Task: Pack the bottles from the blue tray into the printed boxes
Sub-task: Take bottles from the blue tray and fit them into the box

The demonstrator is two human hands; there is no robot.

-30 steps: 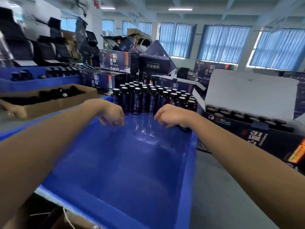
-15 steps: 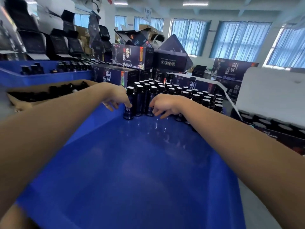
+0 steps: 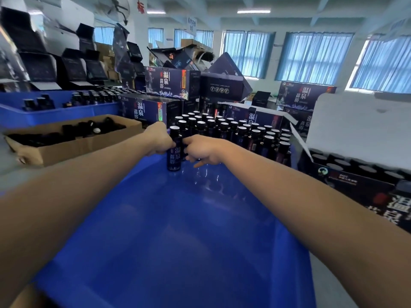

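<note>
A big blue tray (image 3: 169, 236) lies in front of me, its near part bare. Several dark bottles (image 3: 244, 132) with black caps stand packed at its far end. My left hand (image 3: 159, 140) grips the nearest dark bottle (image 3: 174, 157) at the front left of the group. My right hand (image 3: 203, 150) curls round a bottle right beside it; that bottle is mostly hidden by the fingers. An open printed box (image 3: 347, 181) at the right holds several capped bottles under its raised white lid.
A brown cardboard box (image 3: 73, 147) with dark items sits at the left. Behind it stands another blue tray (image 3: 55, 116) of bottles. Printed boxes (image 3: 171, 84) are stacked beyond the tray, and open black boxes (image 3: 40, 67) line the back left.
Both hands have reached further into the tray and closed on the front bottles; a second ago they hovered short of the group. The view has come closer.
</note>
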